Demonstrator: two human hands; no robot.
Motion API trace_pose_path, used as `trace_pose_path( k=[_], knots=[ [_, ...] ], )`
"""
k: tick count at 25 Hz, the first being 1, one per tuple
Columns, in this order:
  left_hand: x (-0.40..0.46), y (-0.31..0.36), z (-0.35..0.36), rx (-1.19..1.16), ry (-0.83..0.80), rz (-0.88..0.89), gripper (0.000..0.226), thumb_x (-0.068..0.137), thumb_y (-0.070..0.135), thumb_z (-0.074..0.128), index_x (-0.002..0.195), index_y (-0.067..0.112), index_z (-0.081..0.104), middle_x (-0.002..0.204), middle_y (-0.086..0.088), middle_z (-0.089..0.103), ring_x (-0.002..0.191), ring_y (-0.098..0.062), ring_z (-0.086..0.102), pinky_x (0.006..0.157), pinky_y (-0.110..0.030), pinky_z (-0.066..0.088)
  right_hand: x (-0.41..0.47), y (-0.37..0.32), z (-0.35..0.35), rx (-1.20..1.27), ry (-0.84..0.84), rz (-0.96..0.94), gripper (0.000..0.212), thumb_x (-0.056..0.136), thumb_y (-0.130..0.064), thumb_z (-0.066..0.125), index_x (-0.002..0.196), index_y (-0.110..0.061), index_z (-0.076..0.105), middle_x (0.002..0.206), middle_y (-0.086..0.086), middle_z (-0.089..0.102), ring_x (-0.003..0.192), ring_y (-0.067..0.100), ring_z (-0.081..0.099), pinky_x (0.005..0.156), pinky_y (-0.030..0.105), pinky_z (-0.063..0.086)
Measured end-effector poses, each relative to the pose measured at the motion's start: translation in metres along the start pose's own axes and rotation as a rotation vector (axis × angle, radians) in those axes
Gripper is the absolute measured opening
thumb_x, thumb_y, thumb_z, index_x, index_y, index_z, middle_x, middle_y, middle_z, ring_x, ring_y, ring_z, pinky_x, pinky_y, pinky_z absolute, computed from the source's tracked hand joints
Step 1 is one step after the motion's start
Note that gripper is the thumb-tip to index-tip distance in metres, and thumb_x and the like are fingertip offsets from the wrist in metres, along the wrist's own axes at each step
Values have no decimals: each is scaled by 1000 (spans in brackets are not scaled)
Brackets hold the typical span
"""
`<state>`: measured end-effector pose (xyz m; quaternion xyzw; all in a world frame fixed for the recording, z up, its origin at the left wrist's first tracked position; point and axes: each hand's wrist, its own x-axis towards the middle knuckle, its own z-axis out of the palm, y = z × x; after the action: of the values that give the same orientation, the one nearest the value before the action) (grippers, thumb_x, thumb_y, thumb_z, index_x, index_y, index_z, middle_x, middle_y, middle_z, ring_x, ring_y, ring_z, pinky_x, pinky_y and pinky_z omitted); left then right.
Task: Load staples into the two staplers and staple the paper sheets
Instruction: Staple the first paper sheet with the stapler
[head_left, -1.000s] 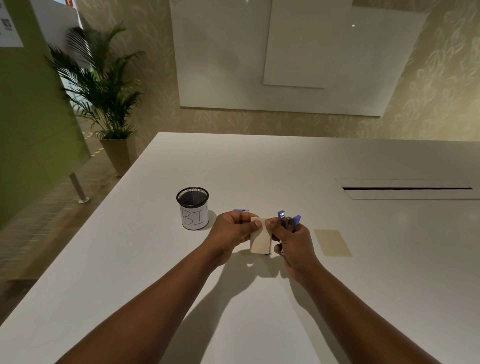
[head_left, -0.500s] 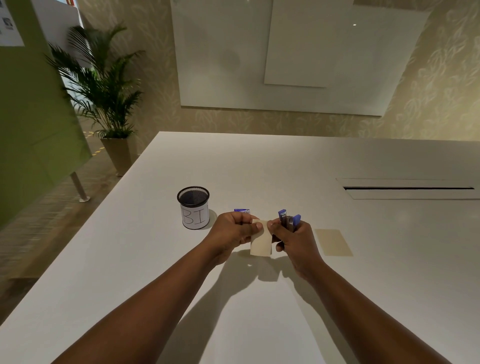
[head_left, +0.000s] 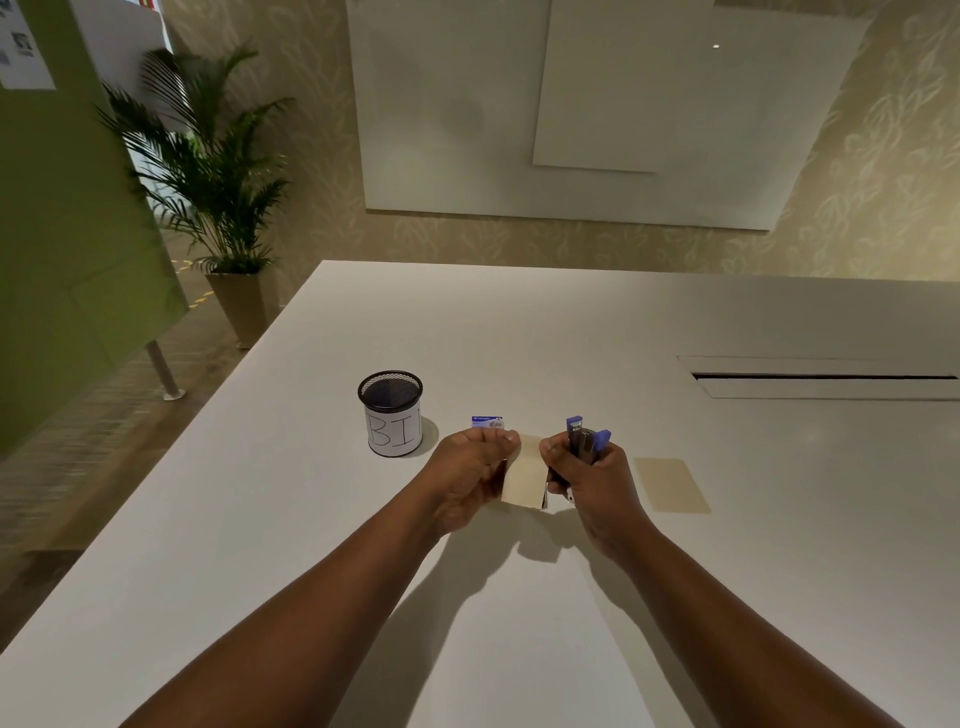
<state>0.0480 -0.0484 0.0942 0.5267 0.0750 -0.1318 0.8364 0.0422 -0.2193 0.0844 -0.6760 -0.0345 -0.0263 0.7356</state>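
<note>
My left hand pinches a small stack of tan paper sheets and holds it up above the white table. My right hand grips a blue and grey stapler against the stack's right edge, its blue end sticking up above my fingers. A second tan paper sheet lies flat on the table just right of my right hand. A small blue and white staple box lies behind my left hand. A second stapler is not visible.
A black mesh cup with a white label reading "BI" stands left of my hands. A long cable slot is set into the table at the far right. A potted palm and a green panel stand beyond the table's left edge.
Both hands have stayed together with the sheets and stapler. The paper stack has tipped slightly, and its lower edge now hangs a little lower.
</note>
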Motion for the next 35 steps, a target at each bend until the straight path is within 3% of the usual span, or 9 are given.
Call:
trace_pose_path(
  k=[6,8,13,18,22,28,32,35],
  knots=[
    [5,-4,0,179,111,63,10,98,14,63,90,11,68,90,-11,72,80,-23,65,75,-35,53,-1,5,0,-50,-45,-4,23,97,-9,67,78,2,64,64,13,59,57,20,55,54,25,49],
    [3,-6,1,272,99,155,20,100,21,62,83,12,69,82,-11,69,71,-22,62,67,-33,52,1,4,2,-34,-19,-5,23,97,-9,67,78,3,64,62,11,60,55,17,55,54,23,49],
    [-1,-6,0,454,10,219,41,105,32,51,107,-8,58,88,-14,58,79,-26,52,73,-41,43,3,3,4,-23,-13,4,22,96,-8,67,78,4,64,64,12,59,55,18,54,54,24,49],
    [-4,-10,-2,725,32,396,45,106,35,45,97,-8,55,78,-12,52,72,-21,45,67,-38,37,2,3,6,-5,-31,18,17,96,-4,66,79,-2,68,65,11,56,57,20,52,55,28,47],
    [-1,-11,-3,942,147,502,46,105,40,46,77,4,52,65,2,49,61,-13,41,59,-33,35,5,4,7,7,5,23,18,94,-5,69,83,8,65,63,10,55,53,17,52,52,23,47],
    [3,-24,-15,855,185,508,59,100,49,54,63,5,40,56,2,39,54,-12,35,52,-27,31,4,9,13,-4,23,53,20,95,-8,69,87,9,64,62,11,54,52,18,52,56,30,47],
    [3,-25,-20,697,-2,336,36,103,37,54,79,10,55,69,-2,53,62,-12,50,57,-20,47,6,5,13,44,88,44,17,96,-4,67,86,9,62,62,13,51,50,19,47,52,30,45],
    [3,-25,-20,855,63,388,42,104,39,49,83,3,55,70,-4,56,62,-14,51,59,-28,47,7,5,13,48,94,31,21,97,-3,66,87,14,61,61,13,50,50,21,44,52,31,44]
  ],
)
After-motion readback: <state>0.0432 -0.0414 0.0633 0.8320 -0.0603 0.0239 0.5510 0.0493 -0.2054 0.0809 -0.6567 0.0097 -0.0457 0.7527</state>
